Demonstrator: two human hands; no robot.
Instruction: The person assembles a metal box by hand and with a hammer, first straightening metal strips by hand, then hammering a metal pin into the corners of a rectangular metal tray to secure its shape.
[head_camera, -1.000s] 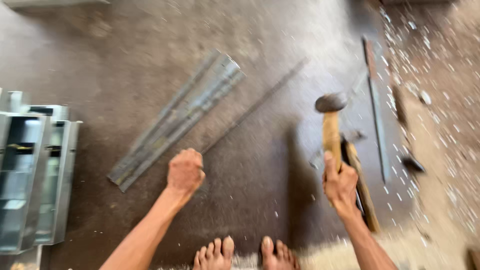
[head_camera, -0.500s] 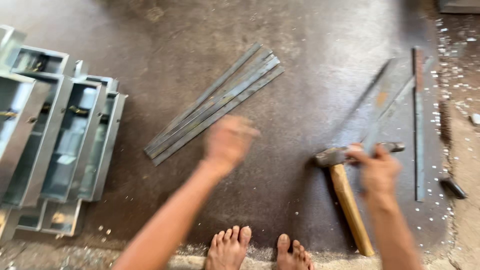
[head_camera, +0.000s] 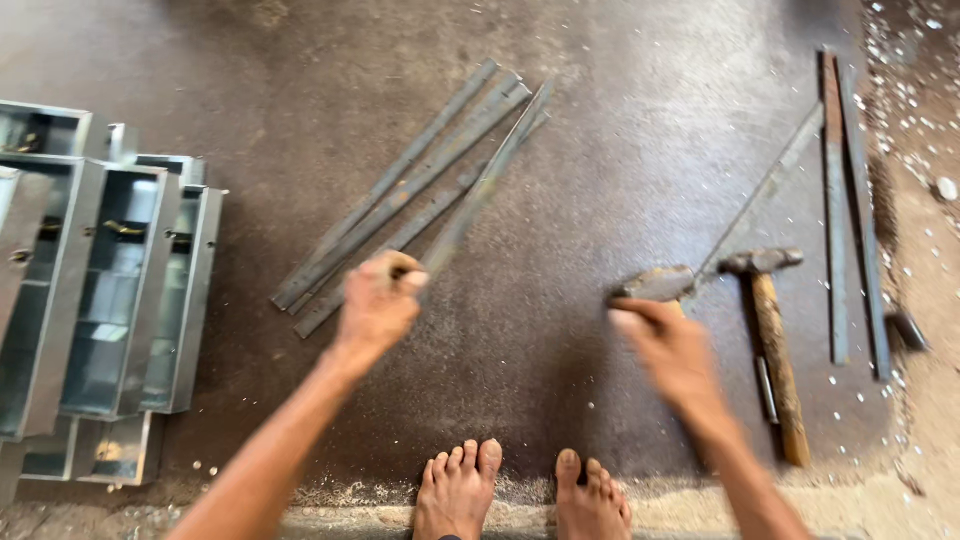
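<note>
No packages, labels, signs or screens in view.
Nothing here carries print or a display; no wrapper, tag, notice or monitor shows anywhere in the head view.
</note>
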